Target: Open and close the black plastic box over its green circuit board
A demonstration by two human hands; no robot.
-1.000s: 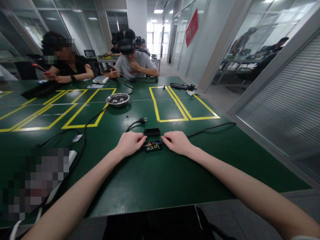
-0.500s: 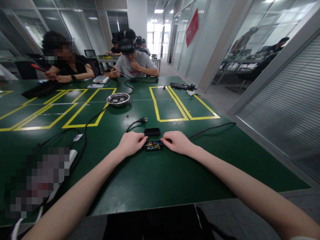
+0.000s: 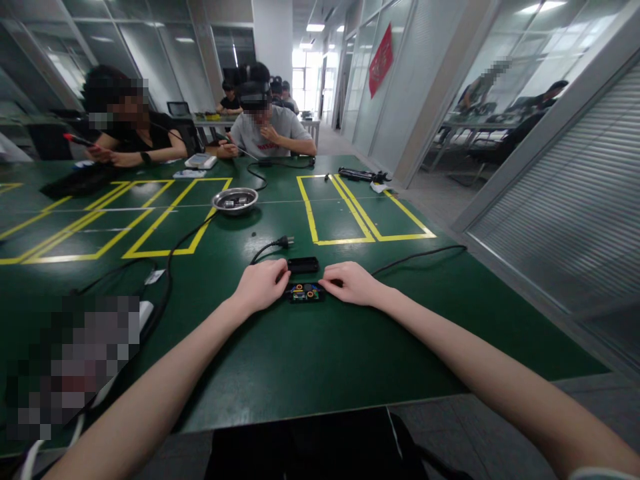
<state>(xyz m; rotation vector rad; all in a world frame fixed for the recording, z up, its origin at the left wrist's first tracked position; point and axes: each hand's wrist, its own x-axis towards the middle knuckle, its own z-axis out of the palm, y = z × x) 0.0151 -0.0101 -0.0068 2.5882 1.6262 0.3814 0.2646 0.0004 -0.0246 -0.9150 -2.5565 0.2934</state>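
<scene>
Left hand [image 3: 263, 285]: fingers curled narrow at the left end of the open case [image 3: 307, 302]; can't tell if they grip it. Black cover [image 3: 303, 266] lies just beyond. Case sits on the counter [image 3: 320, 360] between the hands, circuit board [image 3: 305, 292] exposed. Likely light, stiff shell, fragile board: hold shell ends, off components. Right hand [image 3: 349, 283]: fingers narrow at right end, grip unclear.

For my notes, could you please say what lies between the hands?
In the head view, a circuit board in a black case lies between left hand and right hand, a black shell beyond.
</scene>
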